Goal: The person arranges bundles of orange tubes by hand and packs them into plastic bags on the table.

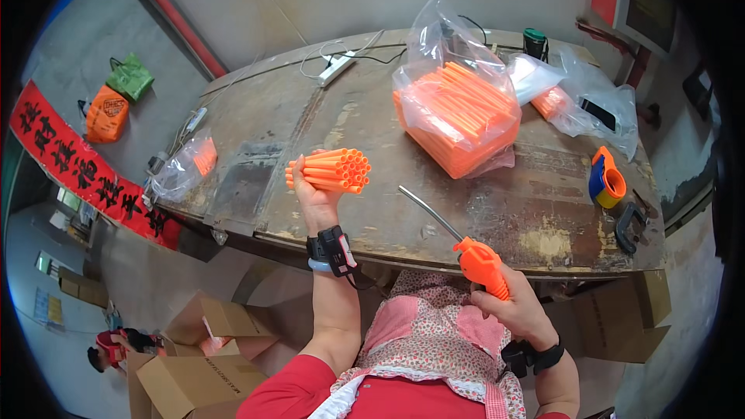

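Observation:
My left hand is wrapped round a bundle of orange plastic tubes, raised over the near part of the worn wooden table. The tubes' hollow ends face right. My right hand is closed round the handle of an orange tool with a long, thin metal rod, at the table's front edge. Its rod points up and left toward the bundle, apart from it. Beyond the tool stands a clear plastic bag packed with more orange tubes.
Right: a blue and orange tape dispenser, a dark clamp, a phone on plastic bags, and a dark green-lidded cup. Left: a small bag of orange pieces. Behind: a white power strip. Cardboard boxes stand below; a person is far left.

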